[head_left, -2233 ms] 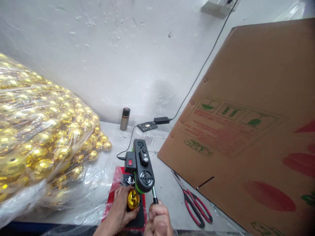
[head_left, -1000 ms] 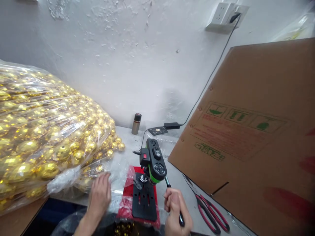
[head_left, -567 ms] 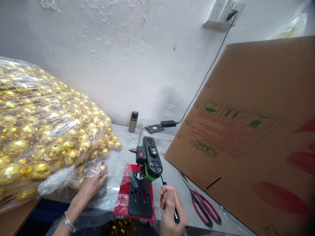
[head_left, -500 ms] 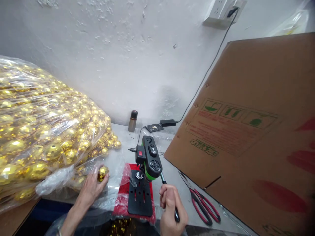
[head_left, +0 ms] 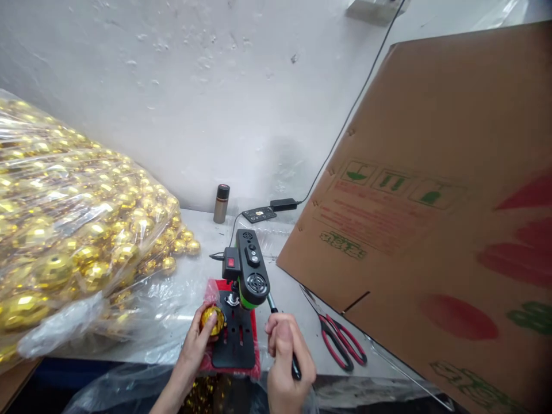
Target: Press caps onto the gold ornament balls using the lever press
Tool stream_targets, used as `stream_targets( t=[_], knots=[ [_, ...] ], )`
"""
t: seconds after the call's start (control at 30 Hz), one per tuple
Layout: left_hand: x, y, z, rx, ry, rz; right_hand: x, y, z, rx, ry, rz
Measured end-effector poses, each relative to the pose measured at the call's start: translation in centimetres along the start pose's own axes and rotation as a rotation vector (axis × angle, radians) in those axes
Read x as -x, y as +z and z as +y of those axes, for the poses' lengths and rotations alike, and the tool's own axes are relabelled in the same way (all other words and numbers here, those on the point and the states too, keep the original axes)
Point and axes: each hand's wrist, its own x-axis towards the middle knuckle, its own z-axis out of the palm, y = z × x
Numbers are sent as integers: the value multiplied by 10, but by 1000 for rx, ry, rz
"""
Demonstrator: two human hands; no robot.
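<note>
Between the thumb and fingers of my left hand (head_left: 196, 339) is a shiny gold faceted ball (head_left: 213, 319), held at the left side of a small black bench drill press (head_left: 254, 270). The ball is over the left edge of the press's slotted black base plate (head_left: 235, 353). My right hand (head_left: 288, 359) is wrapped around the black-gripped lever (head_left: 296, 368) on the press's right side. Under the base lies a red sheet (head_left: 254, 362). The drill tip is hidden beneath the press head.
A clear plastic bag of gold balls (head_left: 86, 230) fills the left. On the right stand a large cardboard box (head_left: 409, 172) and red-handled scissors (head_left: 342, 343). A small bottle (head_left: 221, 204), a black power adapter (head_left: 283, 204) and its cord are near the wall.
My left hand has brought the gold ball rightward from beside the bag to the press. My right hand keeps its grip on the lever. The whole view has shifted slightly.
</note>
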Motion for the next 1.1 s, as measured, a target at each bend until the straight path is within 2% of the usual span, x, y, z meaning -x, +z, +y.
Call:
stream_targets(
  t=[0.07,0.23,0.37,0.6,0.7,0.83,1.1],
  knots=[
    [-1,8,1,-182,130,32,2,-2,3,-5,-28,-9],
    [8,21,-4,-491,304,-69,2,-2,3,10,-68,-37],
    [12,22,-13,-564,448,-66,1,-2,-1,12,-105,-45],
    [11,25,-17,-645,581,-110,3,-4,0,3,-77,-60],
    [8,27,-12,-703,607,-167,3,-5,1,3,-48,-51],
    [4,28,-6,-760,569,-227,6,-6,4,-5,-50,-47],
    [8,30,-1,-776,504,-233,24,-6,29,47,-210,-1]
  ],
)
